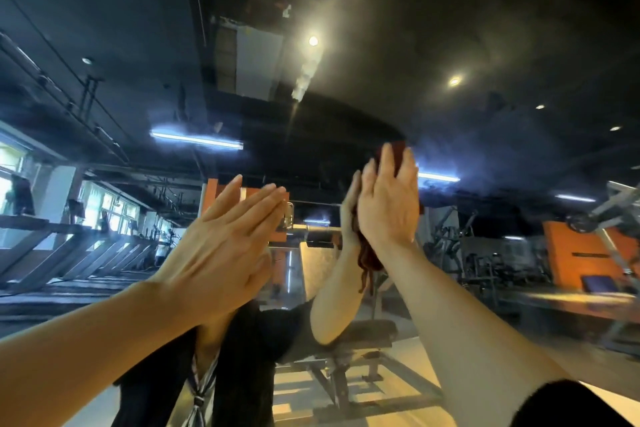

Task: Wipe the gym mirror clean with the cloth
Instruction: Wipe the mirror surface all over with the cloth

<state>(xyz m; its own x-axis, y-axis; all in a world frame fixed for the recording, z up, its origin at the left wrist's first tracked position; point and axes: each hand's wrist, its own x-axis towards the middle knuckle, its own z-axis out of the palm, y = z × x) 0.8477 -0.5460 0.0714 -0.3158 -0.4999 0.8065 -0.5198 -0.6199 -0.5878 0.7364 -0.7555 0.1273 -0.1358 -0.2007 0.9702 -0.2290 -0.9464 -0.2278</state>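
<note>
Both hands raised flat against the mirror (485, 28), each meeting its own reflection; left hand (221, 246) with its grip fully spread, fingers straight and close together, palm laid on the glass, holding nothing; right hand (388, 204) also flat, fingers extended upward, pressing the dark red cloth (398, 152) against the glass; whether the thumb hooks the cloth cannot be told. Cloth sits between right palm and mirror; its top edge shows just above the fingertips, a crumpled tail hangs below the wrist in the reflection. Left hand lies to the left of the right hand and slightly lower, apart from it. Hazy streaks on the glass above the right hand, near a reflected ceiling light (313, 41). Below the hands, reflected: a weight bench (353, 333); treadmills (86, 253) left of the left hand.
</note>
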